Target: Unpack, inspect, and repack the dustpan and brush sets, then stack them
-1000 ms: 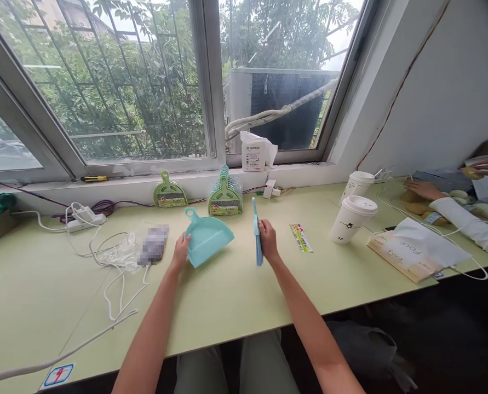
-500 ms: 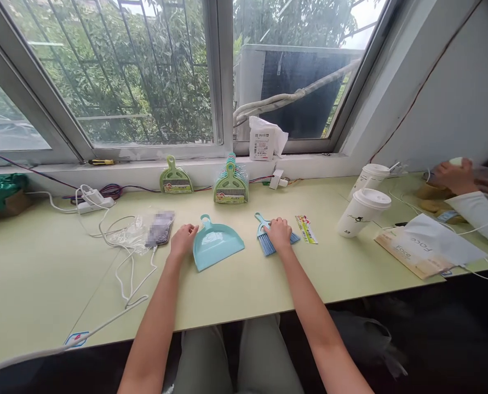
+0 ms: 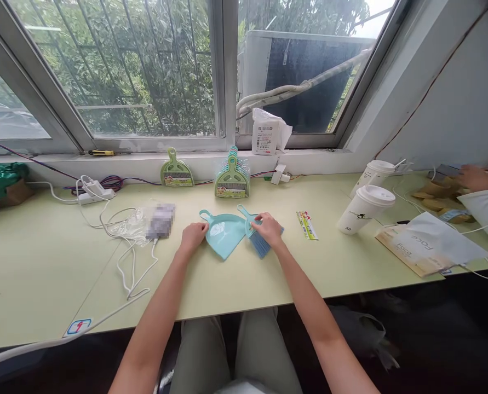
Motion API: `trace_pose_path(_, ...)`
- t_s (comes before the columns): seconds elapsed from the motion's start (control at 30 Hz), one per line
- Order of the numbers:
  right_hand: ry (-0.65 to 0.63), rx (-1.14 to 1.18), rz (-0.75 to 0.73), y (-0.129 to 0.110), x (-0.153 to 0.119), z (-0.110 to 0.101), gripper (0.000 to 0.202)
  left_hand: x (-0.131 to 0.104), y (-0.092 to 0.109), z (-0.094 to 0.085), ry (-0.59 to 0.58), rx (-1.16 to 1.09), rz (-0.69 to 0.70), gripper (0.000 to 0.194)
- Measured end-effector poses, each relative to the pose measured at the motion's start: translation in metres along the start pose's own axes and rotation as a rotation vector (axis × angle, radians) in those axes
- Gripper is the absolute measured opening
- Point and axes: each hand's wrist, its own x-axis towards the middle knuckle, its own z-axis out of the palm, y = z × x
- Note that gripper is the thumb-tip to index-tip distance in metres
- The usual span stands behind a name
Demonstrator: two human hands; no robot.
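A light-blue dustpan [image 3: 224, 236] lies on the pale green table, its handle pointing to the back left. My left hand [image 3: 194, 236] is closed on the dustpan's left edge near the handle. Just to the right, my right hand [image 3: 267, 227] grips a small hand brush [image 3: 257, 241] with blue bristles, fingers over its head. The brush's handle points to the back left and its head touches or nearly touches the dustpan's right corner. A printed card label [image 3: 307, 225] lies flat to the right of the brush.
Packaged green dustpan sets [image 3: 232, 178] stand against the sill, with a single green set [image 3: 177, 169] beside them. To the right are white paper cups [image 3: 365, 210] and a paper bag [image 3: 422, 243]. A phone [image 3: 160, 221] and white cables lie left. A co-worker's hand [image 3: 477, 178] is far right.
The dustpan has turned and shifted right with my left hand. My right hand has brought the brush leftward, up to the dustpan. The co-worker's hand has moved right.
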Motion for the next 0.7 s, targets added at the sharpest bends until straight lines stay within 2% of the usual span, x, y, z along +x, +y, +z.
trace_pose_path(0.17, -0.062, 0.091, -0.191, -0.017, -0.012, 0.018, 0.014, -0.013, 0.048, 0.03, 0.02, -0.042, 0.261, 0.041)
trace_pose_path(0.27, -0.081, 0.117, -0.262, -0.015, -0.011, 0.022, 0.011, -0.019, 0.062, 0.036, -0.01, -0.051, 0.456, 0.035)
trace_pose_path(0.33, -0.093, 0.127, -0.282, -0.011, -0.007, 0.022, 0.01, -0.019, 0.062, 0.032, 0.023, -0.035, 0.526, 0.028)
trace_pose_path(0.4, -0.106, 0.139, -0.294, -0.008, -0.004, 0.022, 0.01, -0.016, 0.055, 0.025, 0.111, 0.035, 0.551, 0.019)
trace_pose_path(0.5, -0.111, 0.16, -0.319, -0.007, -0.003, 0.024, 0.01, -0.009, 0.043, 0.017, 0.215, 0.158, 0.626, 0.022)
trace_pose_path(0.6, -0.131, 0.184, -0.354, -0.008, -0.003, 0.028, 0.011, -0.005, 0.035, 0.017, 0.18, 0.192, 0.728, 0.037)
trace_pose_path(0.7, -0.153, 0.186, -0.358, -0.009, -0.003, 0.03, 0.013, -0.004, 0.035, 0.023, 0.135, 0.172, 0.707, 0.042)
